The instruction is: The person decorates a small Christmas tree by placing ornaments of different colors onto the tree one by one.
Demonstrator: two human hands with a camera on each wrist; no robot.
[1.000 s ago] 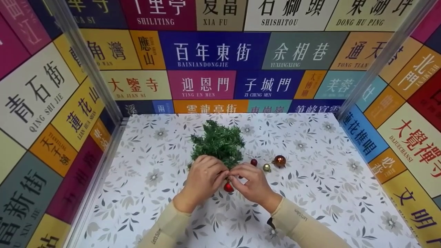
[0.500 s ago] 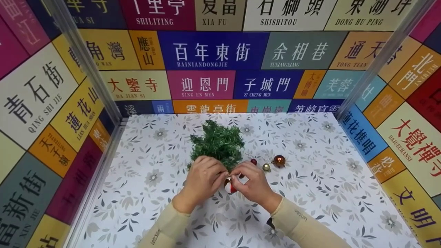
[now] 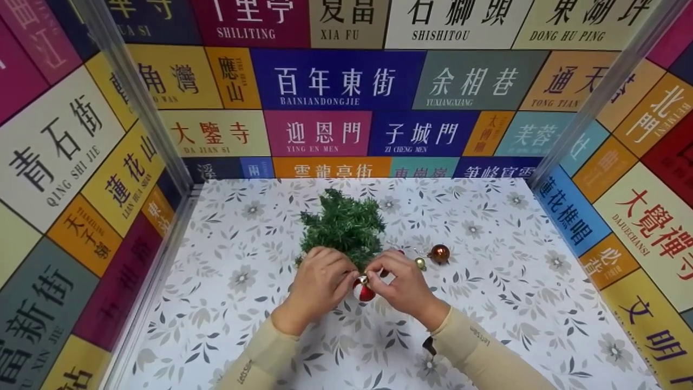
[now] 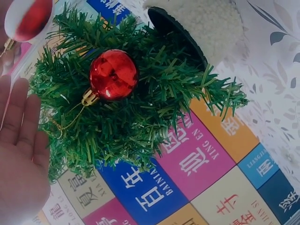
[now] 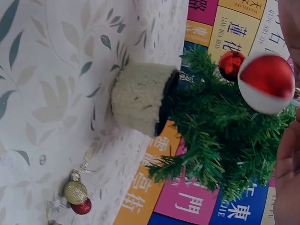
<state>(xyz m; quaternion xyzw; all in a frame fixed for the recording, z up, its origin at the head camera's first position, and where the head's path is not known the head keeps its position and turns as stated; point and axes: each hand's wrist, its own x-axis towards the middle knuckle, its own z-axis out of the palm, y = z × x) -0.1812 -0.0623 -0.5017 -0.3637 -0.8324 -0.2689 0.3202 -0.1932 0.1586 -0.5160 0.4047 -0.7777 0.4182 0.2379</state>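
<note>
The left hand (image 3: 320, 277) and right hand (image 3: 405, 280) pinch the red-and-white bauble (image 3: 366, 293) at its top, above the desk (image 3: 498, 309), beside the Christmas tree (image 3: 344, 222). A shiny red bauble (image 4: 114, 75) hangs among its branches.

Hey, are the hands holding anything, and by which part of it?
A red-and-white ball, pinched at its gold top end by the left hand and right hand; the exact spot is too small to tell.

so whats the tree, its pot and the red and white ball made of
The tree: likely plastic, fairly matte, from its flat strip-like needles. The pot: apparently covered in fleecy cream fabric, given its nubby surface. The red and white ball: perhaps plastic, possibly glass; its red part shines.
</note>
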